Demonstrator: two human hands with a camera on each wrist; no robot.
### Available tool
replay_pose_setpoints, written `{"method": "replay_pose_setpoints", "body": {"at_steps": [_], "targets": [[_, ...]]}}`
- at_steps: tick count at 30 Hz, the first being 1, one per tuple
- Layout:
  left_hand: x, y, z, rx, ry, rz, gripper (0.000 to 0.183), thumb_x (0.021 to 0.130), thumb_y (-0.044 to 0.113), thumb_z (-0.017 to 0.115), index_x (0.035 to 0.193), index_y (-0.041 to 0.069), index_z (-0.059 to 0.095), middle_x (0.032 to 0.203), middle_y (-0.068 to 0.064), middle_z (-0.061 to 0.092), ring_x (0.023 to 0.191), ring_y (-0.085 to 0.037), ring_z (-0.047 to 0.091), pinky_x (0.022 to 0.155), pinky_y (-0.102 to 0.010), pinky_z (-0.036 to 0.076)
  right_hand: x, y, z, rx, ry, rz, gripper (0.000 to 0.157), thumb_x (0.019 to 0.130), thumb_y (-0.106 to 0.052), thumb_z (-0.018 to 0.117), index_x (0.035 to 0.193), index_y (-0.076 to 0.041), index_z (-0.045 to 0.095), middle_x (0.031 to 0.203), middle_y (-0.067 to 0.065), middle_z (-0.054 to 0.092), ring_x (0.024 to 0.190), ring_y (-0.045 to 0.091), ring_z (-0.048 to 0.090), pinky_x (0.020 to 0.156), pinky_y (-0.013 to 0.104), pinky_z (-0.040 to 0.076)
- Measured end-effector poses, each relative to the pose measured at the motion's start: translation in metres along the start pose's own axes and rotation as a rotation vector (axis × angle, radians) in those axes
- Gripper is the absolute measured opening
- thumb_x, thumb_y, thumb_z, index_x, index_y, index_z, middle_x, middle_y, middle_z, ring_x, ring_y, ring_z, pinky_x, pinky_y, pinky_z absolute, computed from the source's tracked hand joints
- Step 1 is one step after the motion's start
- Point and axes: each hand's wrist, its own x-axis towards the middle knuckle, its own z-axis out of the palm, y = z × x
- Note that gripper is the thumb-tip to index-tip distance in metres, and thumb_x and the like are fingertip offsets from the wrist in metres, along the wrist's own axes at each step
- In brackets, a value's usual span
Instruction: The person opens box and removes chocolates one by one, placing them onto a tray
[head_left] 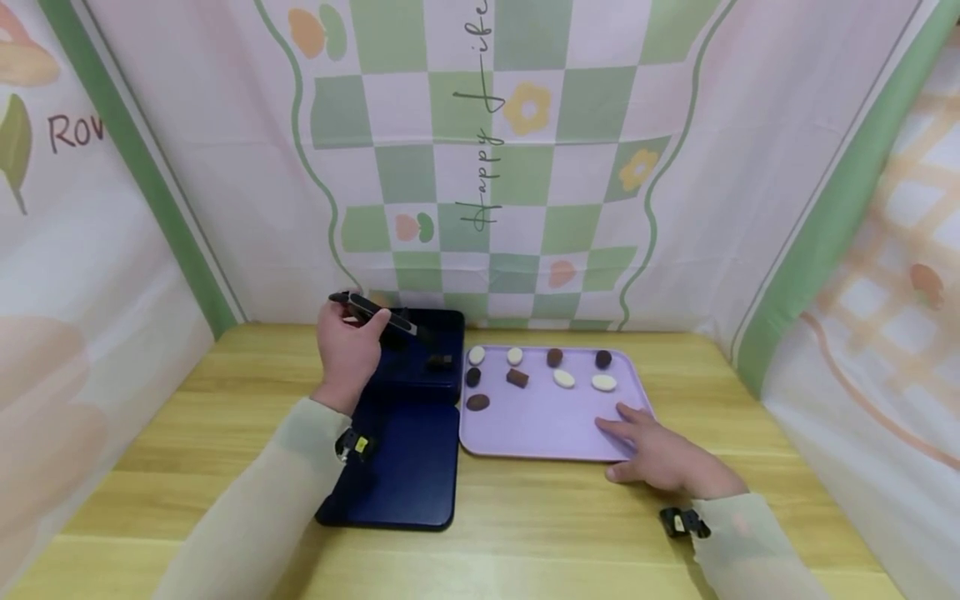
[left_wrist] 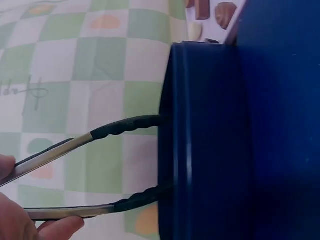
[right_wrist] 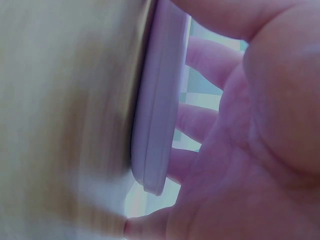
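My left hand (head_left: pixel 348 350) pinches a pair of tongs (head_left: pixel 382 315) with black ends and silver arms. In the left wrist view the two arms of the tongs (left_wrist: pixel 60 150) stand apart, and their tips disappear behind the rim of a dark blue box (left_wrist: pixel 210 140). That box (head_left: pixel 456 333) lies with its lid (head_left: pixel 408 467) folded out toward me. A small dark piece (head_left: pixel 440 361) shows inside it. My right hand (head_left: pixel 660 454) rests, fingers spread, at the front right corner of a lilac tray (head_left: pixel 540 429); the right wrist view shows fingers over the tray's edge (right_wrist: pixel 160 110).
Several chocolates lie in rows on the tray's back and left part: white ovals (head_left: pixel 564 379), dark rounds (head_left: pixel 603 359) and a brown rectangular one (head_left: pixel 517 378). The tray adjoins the box's right side. Printed curtains (head_left: pixel 495 167) enclose the wooden table (head_left: pixel 540 533) at the back and sides.
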Motion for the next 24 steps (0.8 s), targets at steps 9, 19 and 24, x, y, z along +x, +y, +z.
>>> {"method": "replay_pose_setpoints", "body": {"at_steps": [9, 19, 24], "targets": [[-0.005, -0.014, 0.011, -0.024, -0.029, -0.06, 0.038, 0.086, 0.01, 0.079, 0.116, 0.0, 0.059, 0.097, -0.013, 0.06, 0.076, -0.026, 0.058, 0.068, -0.036, 0.05, 0.001, 0.002, 0.003, -0.005, 0.002, 0.01, 0.079, 0.081, -0.04, 0.081, 0.145, -0.005, 0.051, 0.152, 0.038, 0.021, 0.135, 0.062, 0.017, 0.105, 0.07, 0.02], [-0.012, -0.019, 0.022, 0.041, -0.055, 0.008, 0.031, 0.086, 0.014, 0.079, 0.108, 0.001, 0.061, 0.105, -0.014, 0.055, 0.083, -0.028, 0.058, 0.073, -0.04, 0.05, 0.001, 0.002, 0.003, -0.001, -0.008, 0.016, 0.08, 0.081, -0.041, 0.08, 0.146, -0.005, 0.05, 0.153, 0.037, 0.02, 0.136, 0.062, 0.016, 0.105, 0.07, 0.02], [-0.012, -0.017, 0.023, 0.093, -0.051, 0.066, 0.029, 0.085, 0.014, 0.08, 0.105, 0.004, 0.061, 0.105, -0.013, 0.051, 0.085, -0.027, 0.056, 0.076, -0.039, 0.049, 0.0, 0.002, 0.002, -0.004, 0.002, 0.005, 0.08, 0.08, -0.041, 0.081, 0.145, -0.005, 0.051, 0.152, 0.038, 0.022, 0.136, 0.061, 0.018, 0.105, 0.07, 0.02]]}}
